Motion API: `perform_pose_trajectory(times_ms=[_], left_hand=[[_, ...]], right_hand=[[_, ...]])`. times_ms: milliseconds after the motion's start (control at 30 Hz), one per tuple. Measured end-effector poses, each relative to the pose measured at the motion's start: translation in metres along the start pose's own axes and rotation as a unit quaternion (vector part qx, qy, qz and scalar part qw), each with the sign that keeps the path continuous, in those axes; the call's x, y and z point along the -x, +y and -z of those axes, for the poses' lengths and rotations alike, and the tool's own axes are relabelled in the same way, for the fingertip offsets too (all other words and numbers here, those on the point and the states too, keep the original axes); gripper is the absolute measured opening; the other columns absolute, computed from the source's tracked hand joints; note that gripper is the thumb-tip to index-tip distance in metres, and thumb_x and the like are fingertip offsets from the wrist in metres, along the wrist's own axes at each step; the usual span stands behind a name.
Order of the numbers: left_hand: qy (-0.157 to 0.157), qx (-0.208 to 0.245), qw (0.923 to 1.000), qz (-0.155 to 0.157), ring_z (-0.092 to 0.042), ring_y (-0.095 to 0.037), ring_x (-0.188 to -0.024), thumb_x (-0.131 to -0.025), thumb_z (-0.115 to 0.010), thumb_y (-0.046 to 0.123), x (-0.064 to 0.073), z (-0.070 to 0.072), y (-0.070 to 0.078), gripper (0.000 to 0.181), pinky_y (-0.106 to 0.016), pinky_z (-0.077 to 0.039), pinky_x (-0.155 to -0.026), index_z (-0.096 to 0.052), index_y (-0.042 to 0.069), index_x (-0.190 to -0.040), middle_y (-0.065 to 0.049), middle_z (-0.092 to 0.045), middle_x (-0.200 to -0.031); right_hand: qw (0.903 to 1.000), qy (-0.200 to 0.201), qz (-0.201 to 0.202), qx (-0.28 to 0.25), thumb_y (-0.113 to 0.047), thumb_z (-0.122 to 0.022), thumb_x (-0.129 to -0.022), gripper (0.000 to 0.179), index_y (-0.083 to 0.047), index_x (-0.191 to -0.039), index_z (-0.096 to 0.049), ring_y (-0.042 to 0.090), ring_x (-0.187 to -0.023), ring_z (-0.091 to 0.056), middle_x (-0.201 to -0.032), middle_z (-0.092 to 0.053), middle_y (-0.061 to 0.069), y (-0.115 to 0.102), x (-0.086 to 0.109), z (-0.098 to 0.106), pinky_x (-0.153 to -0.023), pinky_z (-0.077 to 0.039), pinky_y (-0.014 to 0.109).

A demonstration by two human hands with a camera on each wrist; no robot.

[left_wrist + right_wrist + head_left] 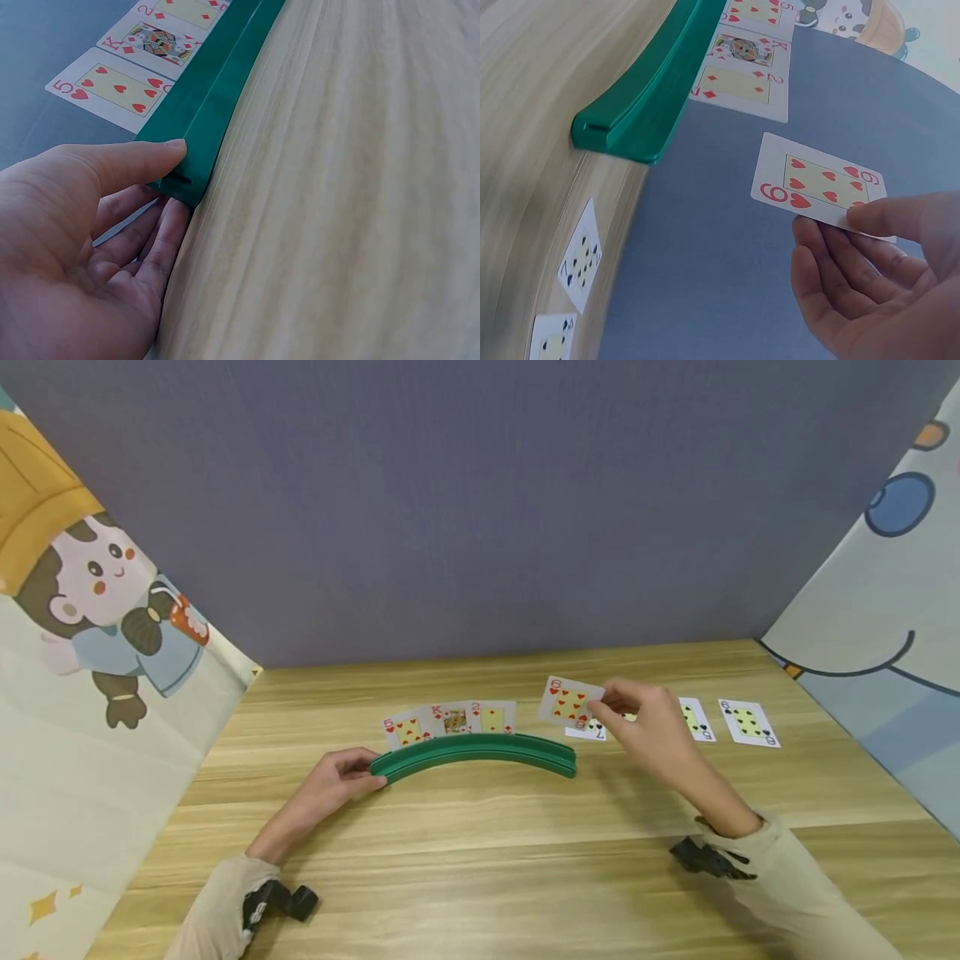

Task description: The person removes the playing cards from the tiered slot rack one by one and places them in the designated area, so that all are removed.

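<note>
A curved green card holder (480, 747) lies on the table with a five of hearts (116, 88), a king of diamonds (156, 43) and a two of diamonds (735, 84) standing side by side in its slot. My left hand (337, 785) grips the holder's left end, thumb (161, 156) on the near face and fingers beneath and behind. Between thumb and fingers, my right hand (648, 727) pinches a six of hearts (817, 180) by one edge. That card is held up beyond the holder's right end, face toward me, overlapping a table card in the head view.
Several black-suit cards lie face up in a row at the right, among them a seven (581, 259), a five (697, 720) and the rightmost card (748, 723). My right hand partly covers this row in the head view. A grey panel (480, 527) rises behind the wooden table (450, 877).
</note>
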State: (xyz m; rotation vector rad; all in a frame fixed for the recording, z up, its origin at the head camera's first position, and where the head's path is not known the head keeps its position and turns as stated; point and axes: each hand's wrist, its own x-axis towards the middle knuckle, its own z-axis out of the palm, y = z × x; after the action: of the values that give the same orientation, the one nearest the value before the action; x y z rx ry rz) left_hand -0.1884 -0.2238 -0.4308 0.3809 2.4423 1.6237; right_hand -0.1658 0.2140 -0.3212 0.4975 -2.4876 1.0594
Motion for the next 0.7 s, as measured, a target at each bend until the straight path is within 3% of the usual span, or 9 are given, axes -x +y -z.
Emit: perform_pose_trajectory(times_ms=[267, 467, 700], left_hand=[[0.005, 0.002, 0.9999, 0.011, -0.067, -0.016, -0.092, -0.088, -0.077, 0.015, 0.0, 0.0, 0.001, 0.037, -0.024, -0.056, -0.078, -0.066, -0.003, -0.118, -0.019, -0.066, -0.112], [0.006, 0.002, 0.9999, 0.013, -0.067, -0.017, -0.093, -0.088, -0.077, 0.015, 0.0, 0.0, 0.0, 0.037, -0.024, -0.056, -0.078, -0.066, -0.003, -0.119, -0.019, -0.066, -0.112], [0.006, -0.006, 0.9999, 0.014, -0.066, -0.017, -0.092, -0.088, -0.077, 0.017, -0.002, 0.001, -0.002, 0.035, -0.025, -0.056, -0.078, -0.067, 0.0, -0.118, -0.016, -0.066, -0.11]], right_hand=[[0.9995, 0.0, -0.005, 0.03, -0.014, -0.069, -0.095, 0.011, -0.009, -0.084, -0.068, 0.025, -0.08, -0.072, -0.08, -0.072, 0.004, 0.011, 0.005, 0.012, -0.073, -0.058, 0.042], [0.9981, -0.037, -0.037, 0.031, -0.012, -0.069, -0.094, 0.012, -0.007, -0.083, -0.068, 0.02, -0.074, -0.067, -0.082, -0.072, 0.006, 0.024, 0.004, 0.017, -0.064, -0.053, 0.026], [0.9942, -0.074, -0.072, 0.031, -0.011, -0.069, -0.095, 0.012, -0.002, -0.087, -0.067, 0.025, -0.077, -0.069, -0.086, -0.072, 0.01, 0.04, 0.002, 0.02, -0.063, -0.053, 0.024]])
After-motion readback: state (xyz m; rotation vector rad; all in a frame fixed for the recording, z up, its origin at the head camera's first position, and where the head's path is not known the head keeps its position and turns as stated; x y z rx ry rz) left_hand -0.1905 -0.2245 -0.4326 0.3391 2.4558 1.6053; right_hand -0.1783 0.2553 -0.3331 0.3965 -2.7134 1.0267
